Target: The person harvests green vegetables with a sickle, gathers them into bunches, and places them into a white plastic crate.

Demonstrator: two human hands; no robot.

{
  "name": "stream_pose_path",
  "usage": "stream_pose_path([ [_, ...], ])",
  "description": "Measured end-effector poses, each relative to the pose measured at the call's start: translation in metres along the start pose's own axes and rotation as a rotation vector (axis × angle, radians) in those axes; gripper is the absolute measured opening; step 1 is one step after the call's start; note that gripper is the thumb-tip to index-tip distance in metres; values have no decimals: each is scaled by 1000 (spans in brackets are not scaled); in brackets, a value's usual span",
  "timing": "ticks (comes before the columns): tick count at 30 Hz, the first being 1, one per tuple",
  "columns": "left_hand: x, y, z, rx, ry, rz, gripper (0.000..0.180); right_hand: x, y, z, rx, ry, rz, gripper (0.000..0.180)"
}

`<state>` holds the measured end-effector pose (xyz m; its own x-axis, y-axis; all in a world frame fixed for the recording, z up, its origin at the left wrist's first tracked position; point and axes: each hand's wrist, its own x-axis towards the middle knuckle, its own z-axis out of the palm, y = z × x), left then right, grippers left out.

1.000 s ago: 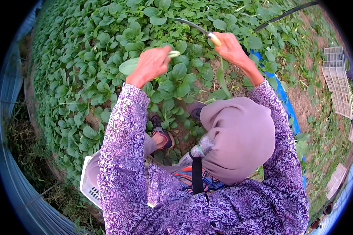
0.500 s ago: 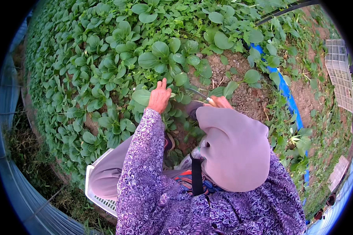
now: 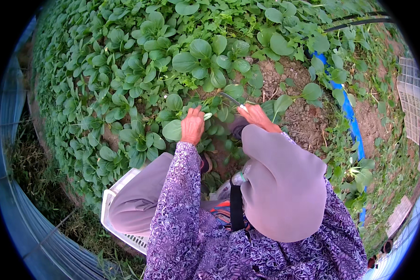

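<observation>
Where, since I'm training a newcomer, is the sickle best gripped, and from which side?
Probably on the handle end, behind the pale collar, coming from the right. The sickle points its curved blade to the picture's upper left, away from the right hand, which hides most of the handle.

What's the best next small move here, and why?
Probably have the right hand ease the curved metal sickle toward the round-leaved green plant: its tip appears near that plant, and the left hand, holding a pale-stemmed broad green leaf, is apart from the blade.
</observation>
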<state>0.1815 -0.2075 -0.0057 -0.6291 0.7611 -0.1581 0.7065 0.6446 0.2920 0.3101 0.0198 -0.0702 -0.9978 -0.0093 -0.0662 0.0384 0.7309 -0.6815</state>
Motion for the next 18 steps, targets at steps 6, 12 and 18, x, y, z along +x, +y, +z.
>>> stream_pose_path([
  [6, -10, 13, 4, -7, 73, -25, 10, 2, 13, 12, 6, -9, -91, 26],
  [12, -20, 14, 22, -68, 45, -98, 22, 0, 16, 13, -109, 115, -370, 35],
  [18, -32, 16, 25, -52, 53, -163, 20, 5, -7, 18, -71, 32, -270, 40],
])
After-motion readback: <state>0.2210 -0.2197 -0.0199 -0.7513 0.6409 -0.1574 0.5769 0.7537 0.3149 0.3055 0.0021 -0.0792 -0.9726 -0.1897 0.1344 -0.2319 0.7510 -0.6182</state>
